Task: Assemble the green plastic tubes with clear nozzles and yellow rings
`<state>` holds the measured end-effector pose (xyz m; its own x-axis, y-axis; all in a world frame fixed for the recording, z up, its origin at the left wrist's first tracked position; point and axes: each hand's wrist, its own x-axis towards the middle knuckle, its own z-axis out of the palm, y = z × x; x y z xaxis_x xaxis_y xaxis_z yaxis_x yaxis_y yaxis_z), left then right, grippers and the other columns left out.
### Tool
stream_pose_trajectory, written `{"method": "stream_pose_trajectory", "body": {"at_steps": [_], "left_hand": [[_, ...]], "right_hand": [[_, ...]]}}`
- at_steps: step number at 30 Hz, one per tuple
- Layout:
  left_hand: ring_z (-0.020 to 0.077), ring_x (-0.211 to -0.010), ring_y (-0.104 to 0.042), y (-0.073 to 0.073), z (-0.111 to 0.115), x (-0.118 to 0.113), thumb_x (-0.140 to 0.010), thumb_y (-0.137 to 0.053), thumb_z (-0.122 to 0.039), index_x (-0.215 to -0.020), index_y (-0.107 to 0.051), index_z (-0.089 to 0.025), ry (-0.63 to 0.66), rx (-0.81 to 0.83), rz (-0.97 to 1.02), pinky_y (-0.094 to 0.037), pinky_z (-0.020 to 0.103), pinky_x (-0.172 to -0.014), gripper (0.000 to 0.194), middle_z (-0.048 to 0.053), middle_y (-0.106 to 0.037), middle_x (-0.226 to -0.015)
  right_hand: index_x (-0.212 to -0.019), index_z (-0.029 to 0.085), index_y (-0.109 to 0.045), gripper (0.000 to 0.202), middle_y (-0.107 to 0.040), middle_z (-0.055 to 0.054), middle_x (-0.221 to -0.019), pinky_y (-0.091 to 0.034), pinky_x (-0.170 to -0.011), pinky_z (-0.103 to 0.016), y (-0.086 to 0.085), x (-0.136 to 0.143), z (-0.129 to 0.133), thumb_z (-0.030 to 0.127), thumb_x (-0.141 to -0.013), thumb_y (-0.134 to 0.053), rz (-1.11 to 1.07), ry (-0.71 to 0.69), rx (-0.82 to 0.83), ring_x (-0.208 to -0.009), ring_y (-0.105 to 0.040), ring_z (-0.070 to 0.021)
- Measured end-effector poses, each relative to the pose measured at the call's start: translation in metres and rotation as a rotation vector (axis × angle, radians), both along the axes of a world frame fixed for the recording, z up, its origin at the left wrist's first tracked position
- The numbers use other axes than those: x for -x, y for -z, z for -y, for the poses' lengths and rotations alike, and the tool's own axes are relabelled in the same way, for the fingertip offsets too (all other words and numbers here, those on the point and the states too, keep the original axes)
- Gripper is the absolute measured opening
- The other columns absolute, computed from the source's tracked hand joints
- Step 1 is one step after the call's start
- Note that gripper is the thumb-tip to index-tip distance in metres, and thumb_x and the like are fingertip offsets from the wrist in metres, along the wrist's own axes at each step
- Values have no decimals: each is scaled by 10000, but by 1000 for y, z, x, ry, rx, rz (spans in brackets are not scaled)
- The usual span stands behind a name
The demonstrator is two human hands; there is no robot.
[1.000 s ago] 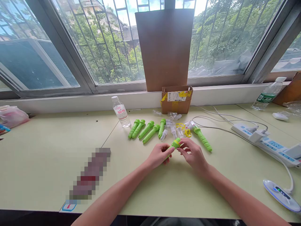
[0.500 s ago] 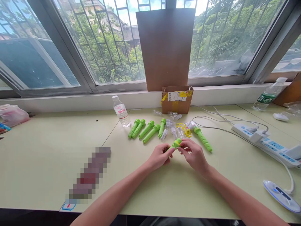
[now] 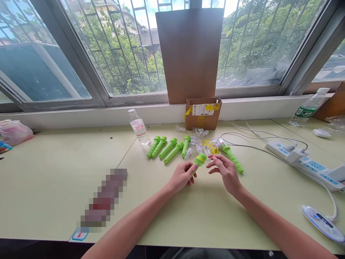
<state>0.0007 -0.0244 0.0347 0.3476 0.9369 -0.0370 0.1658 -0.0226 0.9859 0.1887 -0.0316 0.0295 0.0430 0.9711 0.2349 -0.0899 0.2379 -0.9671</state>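
Note:
My left hand [image 3: 183,177] is wrapped round a green plastic tube [image 3: 200,159] with a threaded top and a yellow ring below the thread; its lower part is hidden in the palm. Just to the right, my right hand [image 3: 223,171] is empty, its fingers apart beside the tube's top. Behind my hands lie several similar green tubes [image 3: 173,153] in a loose row. One green tube [image 3: 232,160] with a clear piece on its end lies beyond my right hand. Small clear bottles [image 3: 198,133] and yellow rings [image 3: 215,150] are heaped between them.
A cardboard box [image 3: 203,118] stands at the back by the window. To its left is a water bottle [image 3: 140,129]. Cables lead to a white power strip [image 3: 309,165] on the right, near a white oval device [image 3: 322,223]. Another bottle [image 3: 309,107] stands at the far right.
My right hand has let go of the tube's top and moved slightly right, its fingers spreading. The tube, still in my left hand, now points more upward.

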Motion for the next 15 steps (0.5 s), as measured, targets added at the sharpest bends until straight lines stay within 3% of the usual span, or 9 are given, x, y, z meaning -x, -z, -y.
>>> {"method": "stream_pose_trajectory", "body": {"at_steps": [4,7,15], "left_hand": [[86,-435,-537,1,-2,1,-819,-501,-578,-803,-529,-164,-51,-14,17,-380,173,-358,415,-5,-593,-658],[85,-439,-538,1,-3,2,-820,-502,-575,-796,-524,-166,-61,-5,25,-387,174,-360,410,-5,-594,-661],[82,-435,-532,0,-2,1,-828,-497,-567,-816,-524,-165,-77,12,9,-383,168,-354,403,4,-597,-679]], "right_hand": [[-912,186,-655,287,-668,-105,-1034,-582,-569,-308,2,-12,-12,436,-851,-528,-241,-83,231,-716,-668,-188],[-892,198,-675,271,-699,-94,-986,-581,-579,-310,5,-18,-18,414,-851,-517,-340,-99,313,-713,-675,-189],[-870,212,-688,195,-733,-76,-909,-592,-601,-339,10,-22,-22,365,-820,-578,-342,-74,340,-694,-691,-195]]}}
